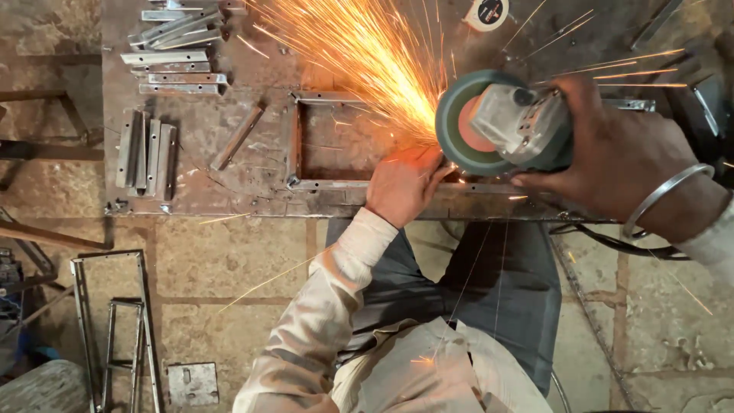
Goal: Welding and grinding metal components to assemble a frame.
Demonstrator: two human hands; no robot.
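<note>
Two hands over rusty steel desk (229, 195) above stone floor: left hand (403, 186) pressed flat on rectangular angle-iron frame (329, 183); right hand (619, 157) clenched around sparking grey angle grinder (501, 122).

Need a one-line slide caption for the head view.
Right hand runs an angle grinder on a steel frame, sparks flying, while the left hand steadies it.

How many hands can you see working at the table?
2. The left hand presses down on the metal frame at the table's near edge. The right hand, with a bangle on its wrist, grips the angle grinder throwing sparks.
</note>
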